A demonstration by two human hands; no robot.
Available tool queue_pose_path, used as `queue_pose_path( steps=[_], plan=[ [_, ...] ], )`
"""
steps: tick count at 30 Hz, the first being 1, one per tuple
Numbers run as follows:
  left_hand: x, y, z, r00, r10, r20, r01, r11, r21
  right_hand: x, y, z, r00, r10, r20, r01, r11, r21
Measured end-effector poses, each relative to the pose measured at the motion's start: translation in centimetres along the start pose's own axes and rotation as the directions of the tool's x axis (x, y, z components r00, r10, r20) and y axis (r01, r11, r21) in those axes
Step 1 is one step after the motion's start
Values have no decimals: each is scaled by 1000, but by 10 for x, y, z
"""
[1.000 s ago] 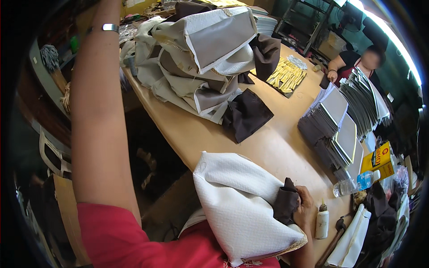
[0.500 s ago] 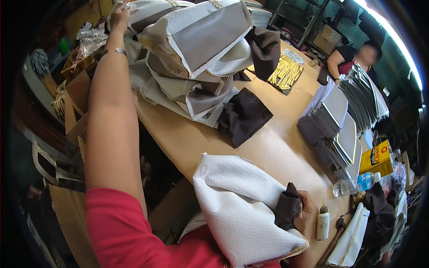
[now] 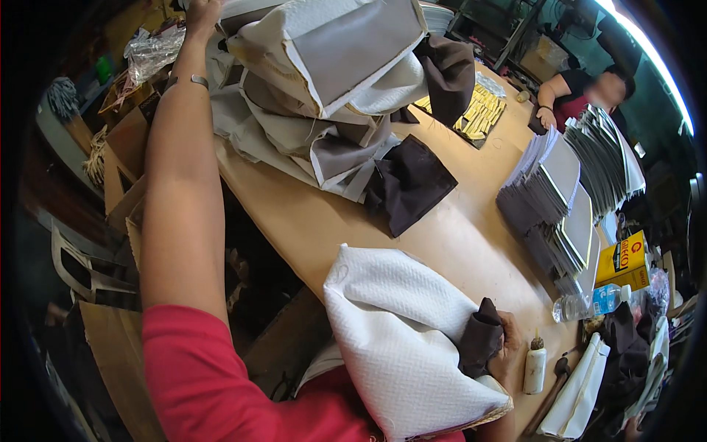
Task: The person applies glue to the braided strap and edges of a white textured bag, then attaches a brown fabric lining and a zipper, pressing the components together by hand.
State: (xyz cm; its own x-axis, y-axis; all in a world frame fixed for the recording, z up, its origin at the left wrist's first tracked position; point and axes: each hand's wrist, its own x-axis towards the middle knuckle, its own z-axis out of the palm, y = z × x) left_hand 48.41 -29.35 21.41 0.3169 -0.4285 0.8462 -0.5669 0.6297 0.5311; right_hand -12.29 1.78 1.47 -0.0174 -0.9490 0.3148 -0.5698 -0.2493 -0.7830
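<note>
My left arm reaches far out to the upper left. My left hand (image 3: 202,15) is at the top edge, beside the pile of sewn white-and-grey fabric pieces (image 3: 353,51); its fingers are mostly cut off by the picture's edge. Close to my body, my right hand (image 3: 507,345) is closed around a bunched dark brown cloth (image 3: 481,339), part of a white quilted fabric piece (image 3: 405,331) with a tan-trimmed edge. That white piece hangs over my lap and the table edge. Dark brown cloth (image 3: 412,184) also spills from the pile.
On the wooden table (image 3: 309,214) stand stacks of grey sheets (image 3: 545,191), yellow strips (image 3: 482,110), a white glue bottle (image 3: 535,367), a water bottle (image 3: 589,303) and a yellow can (image 3: 622,258). A co-worker (image 3: 571,96) is at the far right. Cardboard boxes (image 3: 121,162) lie left.
My left hand has shifted slightly up, partly out of the picture. The right hand keeps hold of the brown cloth. The co-worker's hand has come into view by the stacked sheets.
</note>
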Motion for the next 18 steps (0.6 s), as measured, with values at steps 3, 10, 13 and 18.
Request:
queue_pose_path(
  steps=[3,10,13,18],
  plan=[
    [-2,-17,-20,995,-96,31,85,963,254,0,1,1,1000,-7,1,7,1000,9],
    [-17,-3,-24,979,-145,-143,121,979,-165,-1,9,-1,1000,21,20,-22,999,46],
    [-36,58,-28,953,-161,-256,154,987,-49,5,-5,-5,995,60,78,-63,997,47],
    [-117,147,10,852,145,-503,-203,977,-62,8,-2,-34,986,83,141,-93,994,65]
  ],
)
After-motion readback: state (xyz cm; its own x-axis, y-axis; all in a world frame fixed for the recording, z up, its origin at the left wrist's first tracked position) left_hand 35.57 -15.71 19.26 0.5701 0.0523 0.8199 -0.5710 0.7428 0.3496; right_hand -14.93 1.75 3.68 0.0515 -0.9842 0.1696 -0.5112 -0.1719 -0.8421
